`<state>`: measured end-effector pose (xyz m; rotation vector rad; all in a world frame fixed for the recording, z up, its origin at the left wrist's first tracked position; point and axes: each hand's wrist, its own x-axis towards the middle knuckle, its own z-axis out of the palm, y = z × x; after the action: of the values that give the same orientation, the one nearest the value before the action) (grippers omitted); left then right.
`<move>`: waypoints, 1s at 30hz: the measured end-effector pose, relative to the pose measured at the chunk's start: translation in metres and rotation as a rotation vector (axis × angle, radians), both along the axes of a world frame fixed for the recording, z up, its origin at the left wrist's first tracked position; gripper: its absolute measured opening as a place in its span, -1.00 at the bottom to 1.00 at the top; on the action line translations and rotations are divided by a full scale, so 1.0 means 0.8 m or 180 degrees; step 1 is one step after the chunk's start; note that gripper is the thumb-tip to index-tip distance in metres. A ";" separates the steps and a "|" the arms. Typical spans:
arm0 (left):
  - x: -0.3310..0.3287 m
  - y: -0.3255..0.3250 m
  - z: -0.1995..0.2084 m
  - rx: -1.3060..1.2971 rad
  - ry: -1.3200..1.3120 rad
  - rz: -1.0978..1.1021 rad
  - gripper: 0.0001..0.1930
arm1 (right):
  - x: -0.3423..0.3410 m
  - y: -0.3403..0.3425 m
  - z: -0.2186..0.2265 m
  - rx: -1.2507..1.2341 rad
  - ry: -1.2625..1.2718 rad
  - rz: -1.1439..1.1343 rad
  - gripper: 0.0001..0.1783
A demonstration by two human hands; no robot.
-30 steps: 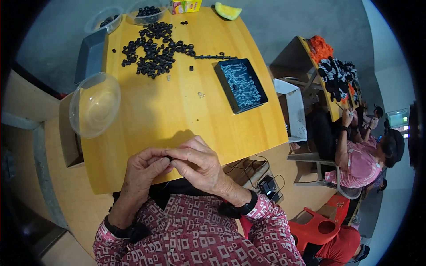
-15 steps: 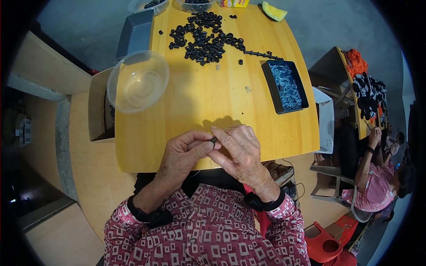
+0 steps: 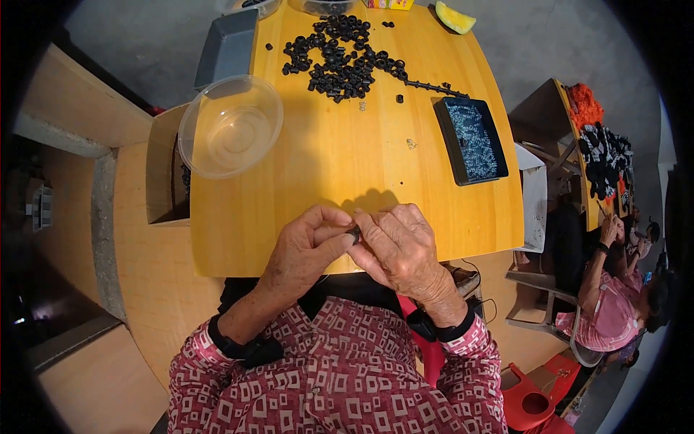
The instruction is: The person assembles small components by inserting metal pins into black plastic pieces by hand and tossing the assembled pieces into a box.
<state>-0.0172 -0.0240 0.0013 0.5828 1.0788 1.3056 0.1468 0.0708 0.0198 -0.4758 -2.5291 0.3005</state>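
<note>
From the head view, I had the small dark piece [image 3: 353, 233] nearer my body than the black tray [image 3: 450, 141] and to its left, over the bench [image 3: 463, 224]. It was tiny and my fingertips covered most of it, so a badly aimed push could have made it skid out of the pinch. With the bench's near edge running beneath my hands, I judged it could then have dropped to the floor.

My left hand [image 3: 300, 246] held the piece narrowly between thumb and forefinger, its other fingers curled inward. My right hand [image 3: 401, 246] met it from the opposite side, knuckles up and fingers drawn close; whether they gripped it too, I cannot tell. Both forearms angled inward from my body.

The heap of black parts [image 3: 343, 61] lay beyond the tray and to its left, the clear tub [image 3: 231, 130] well apart on its left, and a few loose bits [image 3: 411, 144] near its left side.
</note>
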 end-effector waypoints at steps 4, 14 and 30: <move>-0.003 -0.001 0.003 -0.0132 0.0278 -0.0252 -0.74 | 0.003 0.004 0.004 0.0098 -0.0100 0.0182 -0.60; 0.005 -0.004 -0.001 0.0055 0.0026 0.0028 -0.68 | 0.003 0.004 -0.007 -0.0005 0.0152 0.0209 -0.60; 0.007 -0.003 -0.005 0.0319 0.0152 -0.0034 -0.58 | 0.004 0.002 -0.015 -0.0066 0.0343 0.0108 -0.63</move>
<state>-0.0112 -0.0267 -0.0024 0.6967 1.0523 1.3480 0.1497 0.0723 0.0078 -0.4137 -2.4335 0.3560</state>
